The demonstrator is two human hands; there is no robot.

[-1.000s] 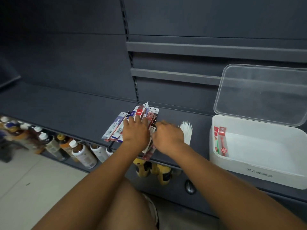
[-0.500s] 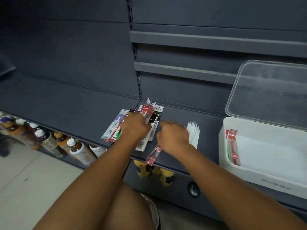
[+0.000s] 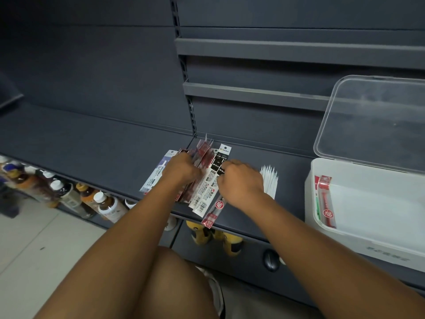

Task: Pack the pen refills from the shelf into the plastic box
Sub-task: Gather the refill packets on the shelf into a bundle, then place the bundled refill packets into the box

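A pile of pen refill packets [image 3: 207,180] lies on the dark shelf [image 3: 92,148]. My left hand [image 3: 181,169] is closed around a bunch of red packets at the pile's left. My right hand [image 3: 241,183] pinches a black-and-white refill packet [image 3: 219,166] at the pile's right. A red packet [image 3: 213,214] sticks out below my right hand over the shelf's front edge. The white plastic box [image 3: 358,240] stands at the right with its clear lid [image 3: 372,120] up. Red refill packets [image 3: 325,201] lie against the box's left wall.
A bundle of white sticks [image 3: 270,180] lies on the shelf right of my right hand. Several bottles [image 3: 92,199] stand on the lower shelf at the left. Yellow items [image 3: 216,238] sit under the shelf edge. My knee [image 3: 174,284] is below.
My left hand has gathered the red packets tighter and lifted their ends. My right hand moved up onto the black-and-white packet. The view shifted left, so the box sits further right.
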